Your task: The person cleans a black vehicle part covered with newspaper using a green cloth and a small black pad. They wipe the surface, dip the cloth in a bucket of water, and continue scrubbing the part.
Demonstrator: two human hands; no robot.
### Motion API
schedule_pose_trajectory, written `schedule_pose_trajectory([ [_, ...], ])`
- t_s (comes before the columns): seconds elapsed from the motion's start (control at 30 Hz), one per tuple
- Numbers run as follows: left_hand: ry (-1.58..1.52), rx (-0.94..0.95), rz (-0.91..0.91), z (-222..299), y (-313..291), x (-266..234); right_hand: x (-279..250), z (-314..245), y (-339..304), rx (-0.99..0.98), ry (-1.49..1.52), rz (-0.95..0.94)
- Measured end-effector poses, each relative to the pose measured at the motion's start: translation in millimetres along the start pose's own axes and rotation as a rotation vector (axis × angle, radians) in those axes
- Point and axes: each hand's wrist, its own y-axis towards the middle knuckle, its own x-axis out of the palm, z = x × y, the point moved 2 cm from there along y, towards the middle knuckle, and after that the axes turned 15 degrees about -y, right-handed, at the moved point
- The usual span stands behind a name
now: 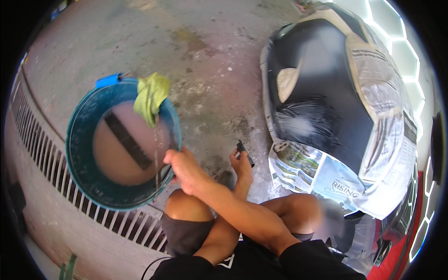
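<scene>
My forearms cross over my knees. My left hand is closed around a small black block, held low over the floor. My right hand is closed at the right rim of a teal bucket; its fingers are partly hidden, and what they grip cannot be made out. Cloudy brownish water stands in the bucket. A long dark bar lies slantwise in it. Over the far right rim hangs a yellow-green cloth. A thin streak, handle or water, runs down below the cloth.
To the right stands a black curved panel, wet or streaked on its lower part, masked with newspaper. A blue piece sits on the bucket's far rim. A slotted drain grate runs along the left. The concrete floor is stained.
</scene>
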Motion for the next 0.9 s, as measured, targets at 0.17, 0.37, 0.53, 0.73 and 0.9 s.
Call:
schedule_pose_trajectory([
  [0.17, -0.012, 0.109, -0.128, 41.5, 31.2, 28.3, 11.3, -16.6, 2.4, -0.028, 0.035, -0.038],
  [0.37, 0.038, 0.224, -0.131, 104.4, 49.3, 26.4, 21.2, -51.3, 35.1, -0.100, 0.030, -0.087],
  [0.53, 0.129, 0.353, -0.103, 166.8, 85.3, 12.2, 78.6, -104.7, 84.6, -0.134, 0.081, -0.172],
  [0.73, 0.271, 0.528, -0.048, 257.6, 43.3, -32.8, 131.6, -173.1, 163.9, -0.137, 0.296, -0.165],
  [0.9, 0.418, 0.690, 0.094, 342.7, -7.8, -85.7, 187.0, -240.0, 178.3, -0.069, 0.231, -0.162],
])
